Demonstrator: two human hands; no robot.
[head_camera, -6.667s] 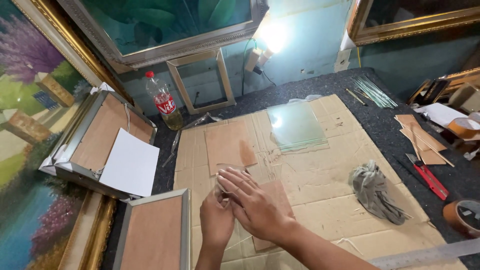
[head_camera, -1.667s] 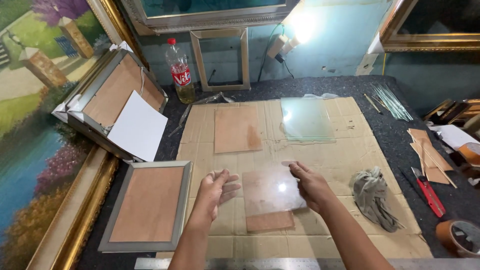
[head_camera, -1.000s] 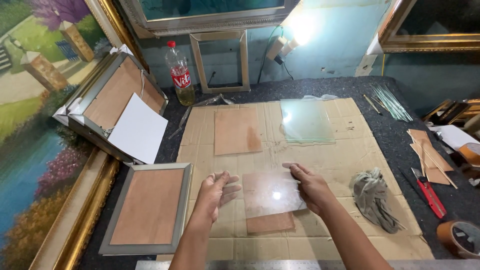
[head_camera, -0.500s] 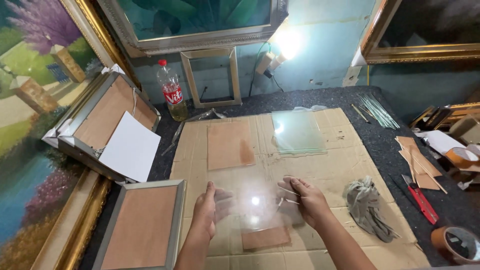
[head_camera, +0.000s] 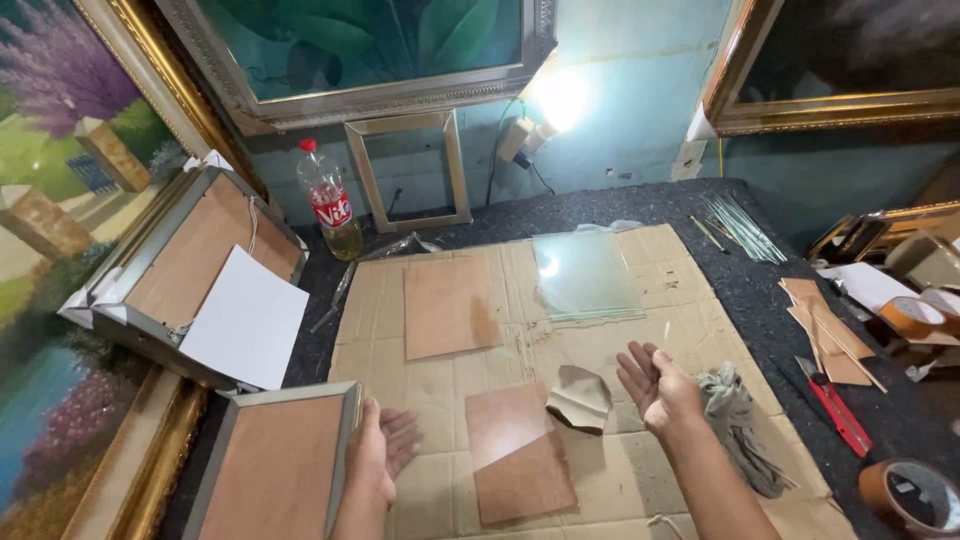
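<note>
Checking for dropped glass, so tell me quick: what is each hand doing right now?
Left hand: open, holding nothing, beside the framed board.
Right hand: open, palm up, holding nothing.

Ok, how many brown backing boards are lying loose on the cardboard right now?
2. One board lies at the far left of the cardboard, beside the stacked glass panes. The other board lies near, between the left hand and right hand. More may be hidden.

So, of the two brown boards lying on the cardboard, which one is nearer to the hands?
The lower board, lying askew between the left hand and right hand. The other board lies straight, farther up near the glass pane.
</note>
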